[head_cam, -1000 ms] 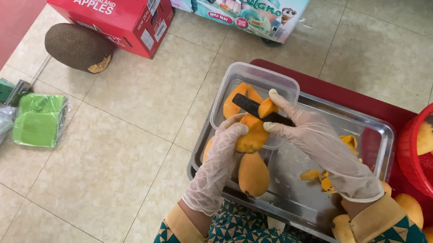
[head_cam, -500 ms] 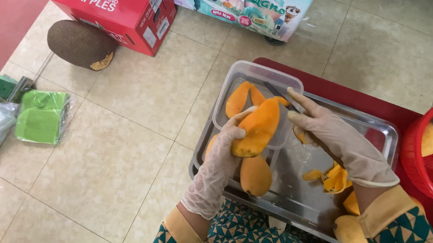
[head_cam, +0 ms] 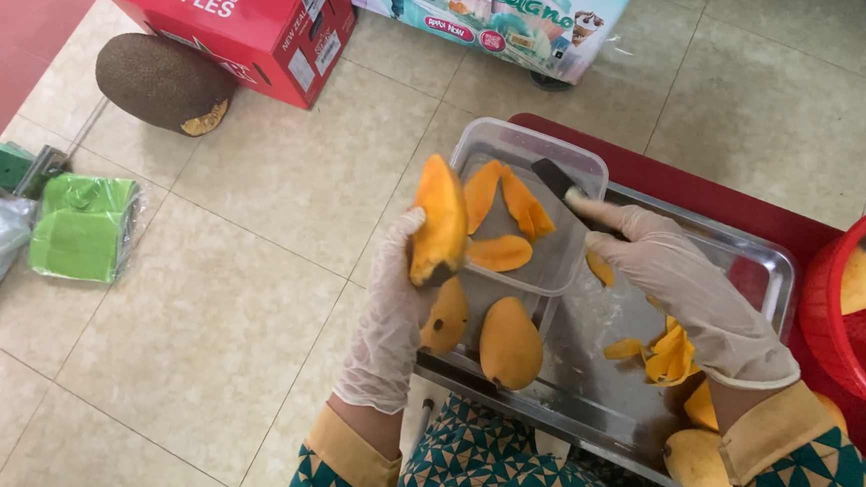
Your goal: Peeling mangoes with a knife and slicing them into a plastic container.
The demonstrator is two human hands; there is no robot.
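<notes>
Several mango slices (head_cam: 502, 252) already lie in the clear plastic container (head_cam: 578, 167). The gloved left hand (head_cam: 389, 311) grips the mango remainder (head_cam: 439, 220) just left of it; the right hand (head_cam: 666, 278) clutches a knife (head_cam: 560, 179). Two peeled mangoes (head_cam: 507, 341) wait on the steel tray (head_cam: 753, 258) (more nearby).

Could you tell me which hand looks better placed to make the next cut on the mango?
Probably the right hand: it grips the knife over the clear container, while the left hand holds the mango.
</notes>
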